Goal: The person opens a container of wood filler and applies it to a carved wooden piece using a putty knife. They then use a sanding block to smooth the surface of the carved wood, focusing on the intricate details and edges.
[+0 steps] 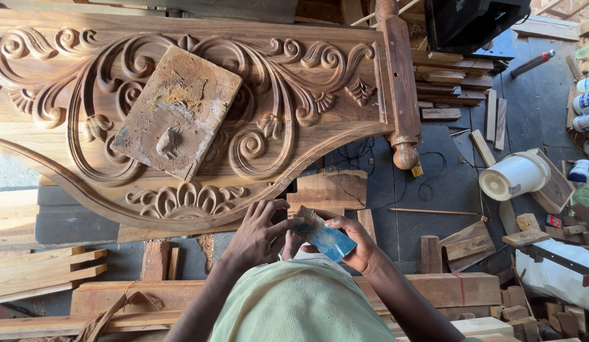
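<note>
1. Both hands meet just below the lower edge of the carved wooden panel (180, 120), over the person's lap. The left hand (259, 235) has its fingers curled and its fingertips pressed on one end of a blue sheet of sandpaper (325, 238). The right hand (356, 244) pinches the other end between thumb and fingers.

2. The sheet looks partly folded, so the step in hand appears to be shaping it into a pad. A crisp crease, pressed flat with the thumb, would probably give a firm edge that fits the narrow grooves of the scrollwork.

3. Keeping the grit side out and the fold tight seems wise (a loose fold tends to slip and round off sharp carved edges).

4. A flat stained wooden board (177, 114) lies on top of the carving, covering part of the central scrolls. Whether it is fixed there cannot be told.

5. Working the paper along each curl's line, rather than across it, would likely spare the fine leaf tips beside the turned post (399, 82).

6. Offcuts cover the floor below, and a white bucket (513, 176) lies tipped well to the right, apart from both hands.
</note>
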